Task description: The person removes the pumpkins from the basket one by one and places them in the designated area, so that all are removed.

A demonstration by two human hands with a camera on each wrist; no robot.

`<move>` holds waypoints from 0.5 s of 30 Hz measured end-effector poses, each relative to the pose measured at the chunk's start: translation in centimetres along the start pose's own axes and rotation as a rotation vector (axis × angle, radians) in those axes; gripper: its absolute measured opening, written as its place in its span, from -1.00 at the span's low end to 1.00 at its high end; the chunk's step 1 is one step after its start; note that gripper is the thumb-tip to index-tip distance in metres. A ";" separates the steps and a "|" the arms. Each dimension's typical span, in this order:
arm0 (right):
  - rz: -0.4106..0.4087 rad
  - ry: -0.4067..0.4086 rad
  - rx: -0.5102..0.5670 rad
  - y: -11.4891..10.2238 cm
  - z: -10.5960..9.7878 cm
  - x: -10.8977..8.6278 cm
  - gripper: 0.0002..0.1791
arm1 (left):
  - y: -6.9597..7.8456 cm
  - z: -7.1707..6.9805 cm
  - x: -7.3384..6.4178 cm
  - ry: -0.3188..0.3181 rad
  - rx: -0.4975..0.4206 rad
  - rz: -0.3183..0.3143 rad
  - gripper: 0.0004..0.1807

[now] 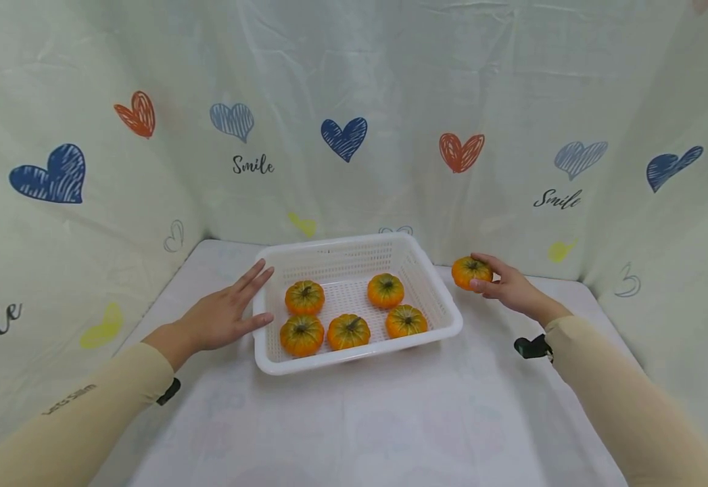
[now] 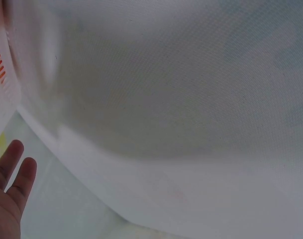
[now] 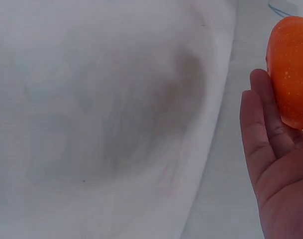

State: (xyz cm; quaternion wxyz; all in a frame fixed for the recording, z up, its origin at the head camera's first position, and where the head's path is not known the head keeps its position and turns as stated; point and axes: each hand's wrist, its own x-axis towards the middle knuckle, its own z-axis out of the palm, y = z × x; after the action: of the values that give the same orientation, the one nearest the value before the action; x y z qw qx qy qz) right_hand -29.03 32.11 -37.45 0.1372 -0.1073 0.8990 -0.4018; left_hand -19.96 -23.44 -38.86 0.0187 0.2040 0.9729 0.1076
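On my head feed, the left hand [image 1: 222, 318] is spread, its fingers at the near side of the white plastic basket [image 1: 354, 259]; I can't tell whether they touch the rim. The right hand [image 1: 514, 291] pinches a small orange-and-green pumpkin [image 1: 471, 272] between thumb and fingers, just past the basket's side nearest that hand, by the far edge of the white surface [image 1: 354, 419]. Between the hands, five more pumpkins [image 1: 349, 333] sit in the basket. Ahead of both hands hangs a heart-printed sheet [image 1: 390, 67]. On my left wrist feed, I get two parted fingers below the basket's slotted wall, where orange shows through. On my right wrist feed, two fingers lie along the held pumpkin's smooth orange side, the picture's edge cutting it off.
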 end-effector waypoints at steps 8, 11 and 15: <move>0.075 0.003 0.017 3.2 1.7 1.0 -0.10 | -0.1 0.1 -0.1 -0.003 -0.012 -0.005 -0.05; 0.082 0.015 0.006 4.0 1.8 1.1 -0.11 | -0.1 0.2 0.0 -0.001 -0.015 0.002 -0.05; 0.088 0.020 -0.007 4.6 1.8 1.2 -0.11 | -0.2 0.2 0.1 0.006 -0.001 -0.002 -0.04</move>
State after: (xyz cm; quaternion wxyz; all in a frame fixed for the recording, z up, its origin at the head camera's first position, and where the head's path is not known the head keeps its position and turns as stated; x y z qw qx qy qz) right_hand -29.90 33.51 -42.30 0.1452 -0.0640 0.9057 -0.3931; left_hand -20.10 -23.54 -39.07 0.0160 0.2026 0.9731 0.1087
